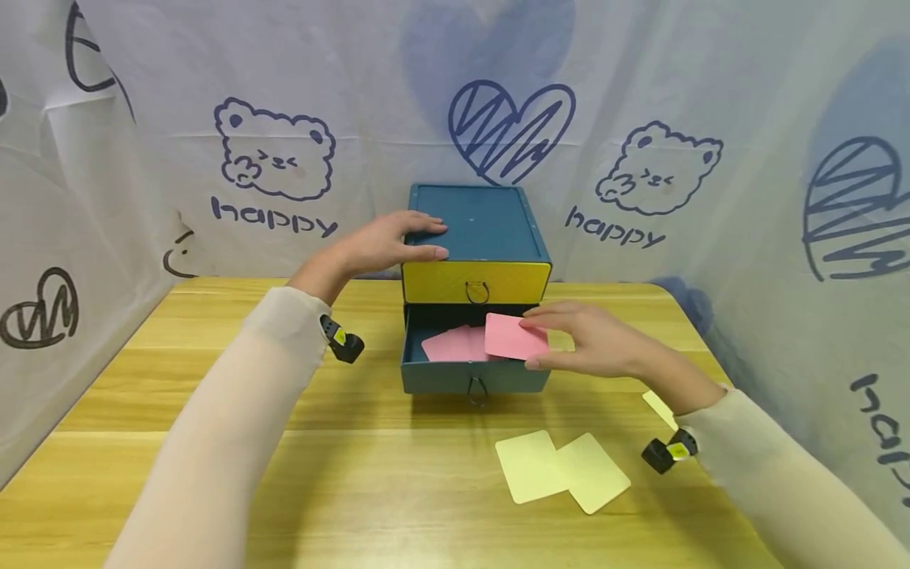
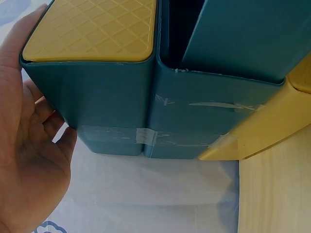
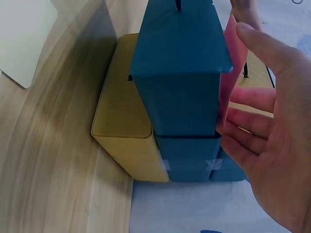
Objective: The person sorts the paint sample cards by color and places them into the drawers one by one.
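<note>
A small teal drawer box (image 1: pixel 472 225) stands toward the back of the table. Its yellow upper drawer (image 1: pixel 437 283) is closed, while the teal lower drawer (image 1: pixel 441 379) is pulled out with several pink cards (image 1: pixel 449 346) inside. My left hand (image 1: pixel 394 239) rests on the box's top at the left edge, fingers loosely extended. Over the right part of the open drawer, my right hand (image 1: pixel 586 340) pinches a pink card (image 1: pixel 513 338) between thumb and fingers. The same pink card (image 3: pixel 233 68) appears tilted beside the drawer's side wall in the right wrist view.
Two overlapping pale yellow cards (image 1: pixel 529 468) lie on the wooden table (image 1: pixel 370 490) in front of the box. Another yellow card (image 1: pixel 659 408) is partly hidden by the right forearm. A printed white cloth (image 1: pixel 384 95) hangs behind. A yellow section (image 3: pixel 121 97) forms the box's base.
</note>
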